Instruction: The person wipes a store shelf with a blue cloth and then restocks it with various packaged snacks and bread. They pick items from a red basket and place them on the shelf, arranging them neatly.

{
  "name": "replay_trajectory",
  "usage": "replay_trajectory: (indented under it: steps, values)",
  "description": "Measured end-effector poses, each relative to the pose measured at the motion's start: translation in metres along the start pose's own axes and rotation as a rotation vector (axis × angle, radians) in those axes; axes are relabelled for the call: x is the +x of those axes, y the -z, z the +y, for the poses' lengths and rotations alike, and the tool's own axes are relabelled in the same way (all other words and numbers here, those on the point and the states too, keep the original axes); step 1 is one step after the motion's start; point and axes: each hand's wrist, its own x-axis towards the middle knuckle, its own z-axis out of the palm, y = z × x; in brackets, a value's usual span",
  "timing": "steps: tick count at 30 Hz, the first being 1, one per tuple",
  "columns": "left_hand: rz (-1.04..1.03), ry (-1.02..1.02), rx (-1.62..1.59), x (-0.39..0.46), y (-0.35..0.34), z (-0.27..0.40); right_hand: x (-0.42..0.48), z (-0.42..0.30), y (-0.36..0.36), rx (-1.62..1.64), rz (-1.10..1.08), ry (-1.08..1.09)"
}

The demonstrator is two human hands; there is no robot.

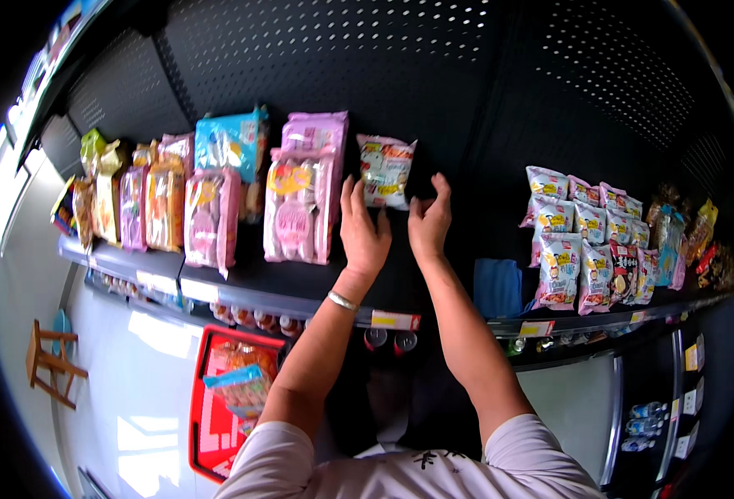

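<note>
A small pink and white snack bag (386, 171) stands upright toward the back of a black shop shelf (398, 280). My left hand (365, 234), with a bracelet at the wrist, is at the bag's lower left, fingers extended and apart. On the bag's other side, my right hand (430, 218) has its fingers raised and the thumb near the lower right corner. Neither hand is closed round the bag; whether a fingertip touches it, I cannot tell. Just left of my left hand stands a pink pack of rolls (298, 209), with a similar purple pack behind it.
More packaged snacks, among them a blue pack (226, 143), line the shelf's left. A folded blue cloth (498, 287) lies right of my forearm, beside rows of small snack bags (559, 268). Below are a red basket (196, 399) holding packages, drink cans (375, 338) and a wooden stool (52, 362).
</note>
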Motion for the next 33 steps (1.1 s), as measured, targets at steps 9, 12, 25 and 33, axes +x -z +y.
replay_trajectory:
  steps: [9, 12, 25, 33]
  values:
    - [0.073, -0.027, 0.257, -0.120, 0.220, 0.001, -0.091, -0.107, 0.003, 0.392, -0.606, 0.421]
    - [-0.249, 0.421, 0.592, -0.228, 0.316, -0.035, -0.146, -0.121, -0.007, 0.377, -0.879, 0.619]
    - [-1.039, 1.060, 0.824, -0.447, 0.412, -0.032, -0.182, -0.095, -0.033, 0.314, -1.098, 0.034]
    - [-0.765, 0.973, 0.615, -0.479, 0.410, -0.069, -0.183, -0.083, -0.034, 0.563, -1.001, -0.133]
